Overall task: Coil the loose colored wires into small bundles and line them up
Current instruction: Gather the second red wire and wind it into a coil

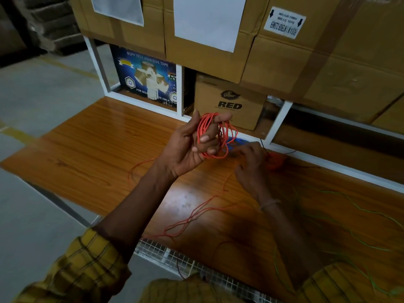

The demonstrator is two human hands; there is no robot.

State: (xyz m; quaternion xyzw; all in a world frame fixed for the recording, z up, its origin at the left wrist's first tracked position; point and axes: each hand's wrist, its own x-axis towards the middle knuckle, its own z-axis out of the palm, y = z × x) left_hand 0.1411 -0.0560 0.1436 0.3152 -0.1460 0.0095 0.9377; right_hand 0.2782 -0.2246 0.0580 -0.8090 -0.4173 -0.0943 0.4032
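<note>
While I look down from the head camera, the left hand [192, 145] is raised above the far edge of the wooden table [87, 149], palm turned toward me. Its fingers [205, 138] are curled round a red wire coil [215, 136], several loops wound over the fingers and held there. From that coil a loose red wire [196, 212] trails down and runs across the middle of the table toward the near edge, with another strand curving off to the left.

Lower and to the right, the right hand [251, 162] is seen from the back, close to the table near its far edge. I cannot tell whether its fingers pinch anything, as they are blurred. Just beyond it lies a blue wire bundle [237, 142], and beside that, further right, an orange wire bundle [277, 162], both resting along the far edge. Thin green wire [363, 209] lies loose over the right side of the table.

Behind the table stands a white shelf frame [179, 90] with cardboard boxes [229, 101] and a blue tape carton [146, 75].
</note>
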